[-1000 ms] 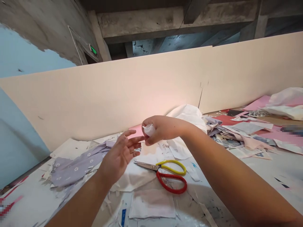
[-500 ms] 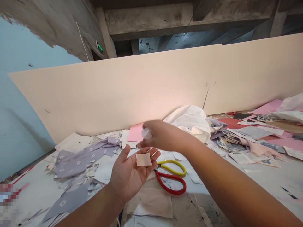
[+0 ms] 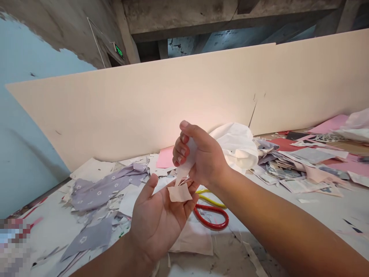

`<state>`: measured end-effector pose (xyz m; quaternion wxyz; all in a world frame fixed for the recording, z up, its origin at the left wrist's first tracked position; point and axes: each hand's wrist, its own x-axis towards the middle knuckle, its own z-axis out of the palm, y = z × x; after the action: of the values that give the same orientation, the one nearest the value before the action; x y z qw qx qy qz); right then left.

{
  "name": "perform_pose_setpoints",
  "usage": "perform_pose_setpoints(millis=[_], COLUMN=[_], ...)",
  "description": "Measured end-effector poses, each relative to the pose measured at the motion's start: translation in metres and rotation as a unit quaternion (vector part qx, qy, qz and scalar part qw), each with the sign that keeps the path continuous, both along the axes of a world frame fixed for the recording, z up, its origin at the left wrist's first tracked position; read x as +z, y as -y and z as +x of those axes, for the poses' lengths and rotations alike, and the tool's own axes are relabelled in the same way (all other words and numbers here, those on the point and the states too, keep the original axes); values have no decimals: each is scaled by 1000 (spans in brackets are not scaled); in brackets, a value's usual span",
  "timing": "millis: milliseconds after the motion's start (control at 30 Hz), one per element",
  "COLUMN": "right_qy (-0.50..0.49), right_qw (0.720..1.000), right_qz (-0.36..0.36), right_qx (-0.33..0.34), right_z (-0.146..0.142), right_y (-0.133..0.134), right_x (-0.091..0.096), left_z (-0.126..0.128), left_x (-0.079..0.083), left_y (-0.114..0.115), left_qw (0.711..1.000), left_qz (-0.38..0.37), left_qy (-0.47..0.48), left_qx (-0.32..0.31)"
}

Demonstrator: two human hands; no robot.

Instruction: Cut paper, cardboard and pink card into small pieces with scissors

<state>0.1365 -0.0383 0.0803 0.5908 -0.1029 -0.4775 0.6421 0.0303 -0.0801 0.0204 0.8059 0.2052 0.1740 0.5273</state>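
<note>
My left hand (image 3: 161, 219) is held palm up with its fingers stretched out. Across those fingers lies a small beige fabric square (image 3: 179, 193), not gripped. Above it, my right hand (image 3: 198, 156) has its fingers curled round a small translucent white squeeze bottle (image 3: 188, 158). The bottle is tilted, its narrow end pointing down at the square's upper edge; whether it touches cannot be told. Behind both hands lie scissors with one red handle (image 3: 211, 225) and one yellow handle (image 3: 211, 199); the hands hide their blades. A larger beige fabric piece (image 3: 194, 242) is partly covered by my left hand.
Purple flower-patterned fabric (image 3: 106, 186) and scraps lie to the left. A white crumpled bag (image 3: 238, 148) rests against the cream board (image 3: 161, 104) at the back. Right of it is a stack of fabric pieces (image 3: 294, 165). A pink sheet (image 3: 165, 157) lies behind my hands.
My right hand has turned, bringing the bottle's narrow end down to the beige square. The left hand stays open beneath. The scissors are now more covered by my hands.
</note>
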Motion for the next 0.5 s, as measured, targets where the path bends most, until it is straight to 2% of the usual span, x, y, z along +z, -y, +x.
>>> perform_pose_setpoints(millis=[167, 500], right_qy=[29, 55], right_qw=[999, 997], right_qz=[-11, 17], right_qx=[-12, -50], right_z=[-5, -6], right_y=[0, 1], right_x=[-8, -11], left_z=[1, 2], left_x=[1, 1], left_y=[1, 4], left_qw=[1000, 1000], left_qz=[-25, -2], left_qy=[-3, 1], left_qx=[19, -13])
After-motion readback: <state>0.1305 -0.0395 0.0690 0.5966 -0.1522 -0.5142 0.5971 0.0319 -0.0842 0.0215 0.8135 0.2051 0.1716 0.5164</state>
